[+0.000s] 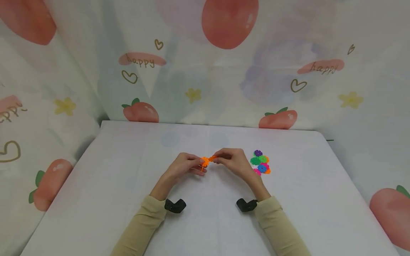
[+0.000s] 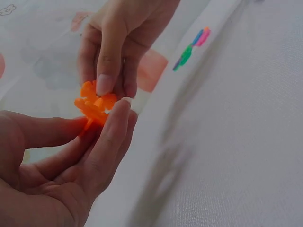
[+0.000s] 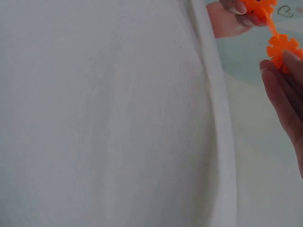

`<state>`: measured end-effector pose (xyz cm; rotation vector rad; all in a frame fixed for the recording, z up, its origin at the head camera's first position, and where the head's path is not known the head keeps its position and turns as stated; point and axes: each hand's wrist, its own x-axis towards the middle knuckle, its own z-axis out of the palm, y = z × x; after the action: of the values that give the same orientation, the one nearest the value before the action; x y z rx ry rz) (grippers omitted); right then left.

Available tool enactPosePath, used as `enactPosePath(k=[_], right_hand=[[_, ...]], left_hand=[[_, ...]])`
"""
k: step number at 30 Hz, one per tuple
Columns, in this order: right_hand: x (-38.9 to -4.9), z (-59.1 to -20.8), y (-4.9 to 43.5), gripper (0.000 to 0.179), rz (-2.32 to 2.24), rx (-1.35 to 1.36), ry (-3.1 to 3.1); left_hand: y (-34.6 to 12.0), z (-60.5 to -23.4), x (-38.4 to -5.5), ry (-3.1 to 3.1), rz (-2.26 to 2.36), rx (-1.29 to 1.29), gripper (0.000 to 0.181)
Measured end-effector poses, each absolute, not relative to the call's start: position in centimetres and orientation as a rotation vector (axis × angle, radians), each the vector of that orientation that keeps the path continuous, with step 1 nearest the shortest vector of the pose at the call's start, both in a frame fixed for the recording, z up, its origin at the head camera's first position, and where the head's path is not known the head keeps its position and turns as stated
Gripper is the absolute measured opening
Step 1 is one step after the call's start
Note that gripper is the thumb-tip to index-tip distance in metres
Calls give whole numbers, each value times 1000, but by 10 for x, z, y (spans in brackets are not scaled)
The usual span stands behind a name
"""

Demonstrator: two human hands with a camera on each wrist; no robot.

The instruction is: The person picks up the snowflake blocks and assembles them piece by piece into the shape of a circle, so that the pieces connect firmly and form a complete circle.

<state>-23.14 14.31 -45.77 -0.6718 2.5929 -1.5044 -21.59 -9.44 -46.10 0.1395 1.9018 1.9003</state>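
Observation:
Orange notched plastic discs (image 1: 205, 162) are held between the two hands, above the white table. My left hand (image 1: 185, 164) pinches them from the left between thumb and fingers. From the right, my right hand (image 1: 236, 161) pinches another orange disc (image 3: 280, 43) by its edge. The right wrist view shows that disc joined to the orange piece (image 3: 261, 6) in the left hand, with one piece standing edge-on between them. In the left wrist view, fingers cover part of the orange cluster (image 2: 93, 106).
A small pile of coloured notched discs (image 1: 262, 168) lies on the white table (image 1: 205, 227), right of the right hand. Printed cloth (image 1: 224, 81) with peaches and lettering stands behind the table and at its sides. A black strap-like device (image 1: 175, 206) sits at each wrist.

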Motion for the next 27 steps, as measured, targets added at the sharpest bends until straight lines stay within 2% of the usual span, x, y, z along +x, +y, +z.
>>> enactPosePath(k=[14,23,27], right_hand=[[-232,-463,138,6,-1554,-709,2624],[-230,-463,135,9,-1578,-727,2601],[-232,-458,136,12,-1596,-714,2596]], left_hand=[[-83,-465,-213,1960,1876,14,24],[-81,-462,-209,1956,1900,-21,22],[-85,-457,-212,1885,1932,56,24]])
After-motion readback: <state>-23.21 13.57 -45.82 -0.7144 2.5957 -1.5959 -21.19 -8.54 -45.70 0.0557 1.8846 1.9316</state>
